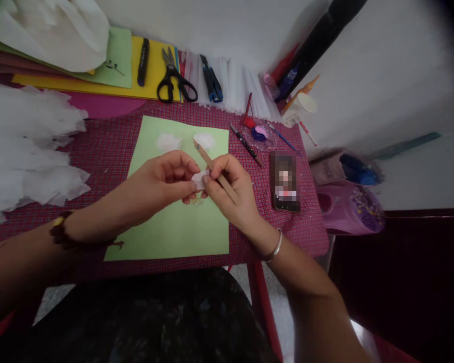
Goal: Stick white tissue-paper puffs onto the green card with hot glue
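Above a pale green sheet (181, 229), my two hands meet at a small piece of white paper (200, 180). The fingers of my left hand (166, 179) pinch its left end. My right hand (232, 189) pinches the other end and also carries a flat wooden stick (204, 154), which slants up to the left and has a bluish mark near its tip. Two fluffy white tufts (169, 141) lie on the upper part of the sheet. Beneath my fingers is a small clear, yellowish patch (196, 199), partly hidden.
Scissors (171, 78), a marker (144, 61) and a blue-black cutter (211, 79) lie along the back. Right of the sheet are a pen (245, 145), a paint dish (260, 133) and a phone (285, 181). White paper pieces (26, 151) cover the left side.
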Action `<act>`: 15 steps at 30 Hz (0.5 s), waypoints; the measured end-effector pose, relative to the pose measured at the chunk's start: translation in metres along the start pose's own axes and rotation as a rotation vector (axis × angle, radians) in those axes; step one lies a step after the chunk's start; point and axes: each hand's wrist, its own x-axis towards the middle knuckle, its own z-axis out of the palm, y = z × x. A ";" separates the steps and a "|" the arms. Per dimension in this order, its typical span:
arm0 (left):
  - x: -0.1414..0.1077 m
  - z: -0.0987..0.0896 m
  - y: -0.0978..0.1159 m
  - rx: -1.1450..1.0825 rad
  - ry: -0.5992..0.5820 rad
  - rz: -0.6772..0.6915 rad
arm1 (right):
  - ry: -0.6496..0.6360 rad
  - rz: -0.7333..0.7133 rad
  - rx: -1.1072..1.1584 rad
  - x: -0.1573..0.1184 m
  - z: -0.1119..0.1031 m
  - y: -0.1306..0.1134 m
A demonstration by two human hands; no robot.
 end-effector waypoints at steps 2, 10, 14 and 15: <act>-0.003 0.000 -0.004 0.148 -0.034 0.131 | 0.010 0.018 0.044 0.000 0.001 0.001; -0.009 -0.012 -0.016 0.802 0.103 0.594 | -0.066 0.089 0.179 0.002 -0.001 0.009; -0.003 -0.016 -0.011 0.793 0.086 0.652 | -0.076 0.093 0.186 0.001 -0.002 0.010; -0.002 -0.017 -0.010 0.767 0.086 0.650 | -0.079 0.098 0.182 0.001 -0.003 0.009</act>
